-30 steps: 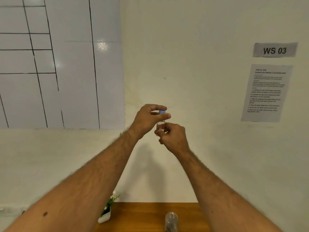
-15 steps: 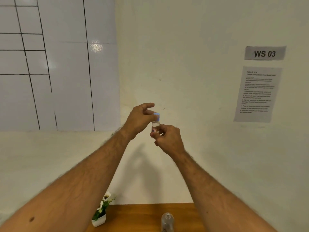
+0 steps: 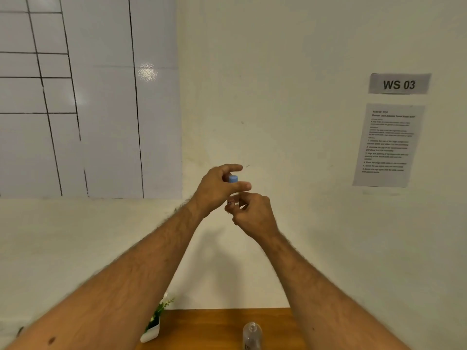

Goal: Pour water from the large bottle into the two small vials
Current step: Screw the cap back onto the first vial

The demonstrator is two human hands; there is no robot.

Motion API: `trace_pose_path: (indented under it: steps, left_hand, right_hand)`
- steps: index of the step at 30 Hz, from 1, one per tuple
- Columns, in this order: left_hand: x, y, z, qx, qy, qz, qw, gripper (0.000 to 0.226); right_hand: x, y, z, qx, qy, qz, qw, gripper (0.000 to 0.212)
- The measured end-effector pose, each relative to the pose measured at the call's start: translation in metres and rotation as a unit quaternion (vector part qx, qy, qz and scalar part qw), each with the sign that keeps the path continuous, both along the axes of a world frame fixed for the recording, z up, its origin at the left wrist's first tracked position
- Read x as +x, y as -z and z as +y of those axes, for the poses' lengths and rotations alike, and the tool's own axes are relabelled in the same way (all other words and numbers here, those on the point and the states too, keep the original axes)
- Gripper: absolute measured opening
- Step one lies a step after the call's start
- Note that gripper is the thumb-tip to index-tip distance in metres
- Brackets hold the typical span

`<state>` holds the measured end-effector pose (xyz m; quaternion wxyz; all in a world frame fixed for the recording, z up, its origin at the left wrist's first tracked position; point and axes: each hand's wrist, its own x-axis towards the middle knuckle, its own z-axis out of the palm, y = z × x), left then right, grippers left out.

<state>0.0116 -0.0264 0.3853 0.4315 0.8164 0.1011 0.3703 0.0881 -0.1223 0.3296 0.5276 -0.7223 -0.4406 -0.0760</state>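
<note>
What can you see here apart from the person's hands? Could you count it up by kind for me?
Bottles: 1, the clear bottle on the table
Vials: 1, the small vial with a blue cap
Plants: 1, the potted plant
Wall papers: 2, the sign and the instruction sheet
Total: 5

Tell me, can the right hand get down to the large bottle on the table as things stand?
Probably not yet. The right hand pinches the small vial while the left hand holds its blue cap. The path down to the large bottle looks open.

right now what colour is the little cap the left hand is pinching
Light blue: the small round plastic cap pinched by the left hand, head view.
</note>
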Motion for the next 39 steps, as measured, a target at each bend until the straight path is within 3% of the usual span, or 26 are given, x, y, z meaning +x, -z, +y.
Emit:
trace_pose_path:
  steps: [7, 14, 16, 27, 34, 39]
  left_hand:
    - [0.003, 0.004, 0.001, -0.049, -0.027, -0.033, 0.998, 0.048]
    - [0.011, 0.0, -0.01, -0.054, -0.094, -0.094, 0.99, 0.039]
    - [0.012, -0.001, -0.014, -0.056, -0.102, -0.105, 0.988, 0.042]
    - [0.011, 0.004, -0.009, -0.059, -0.053, -0.074, 0.994, 0.053]
    - [0.001, 0.013, -0.003, -0.094, -0.012, -0.058, 0.994, 0.057]
    - [-0.015, 0.046, 0.012, -0.117, -0.001, -0.053, 0.992, 0.045]
  right_hand:
    - [0.007, 0.005, -0.006, 0.009, 0.009, 0.016, 1.0, 0.012]
    - [0.004, 0.003, -0.003, 0.049, 0.002, 0.075, 0.996, 0.037]
    - [0.003, 0.002, -0.001, 0.058, 0.005, 0.081, 0.995, 0.034]
    - [0.007, 0.01, 0.005, 0.083, 0.009, 0.125, 0.989, 0.009]
    - [0.008, 0.019, 0.003, 0.081, -0.049, 0.153, 0.984, 0.025]
    - [0.0, 0.046, 0.016, 0.025, -0.055, 0.158, 0.986, 0.023]
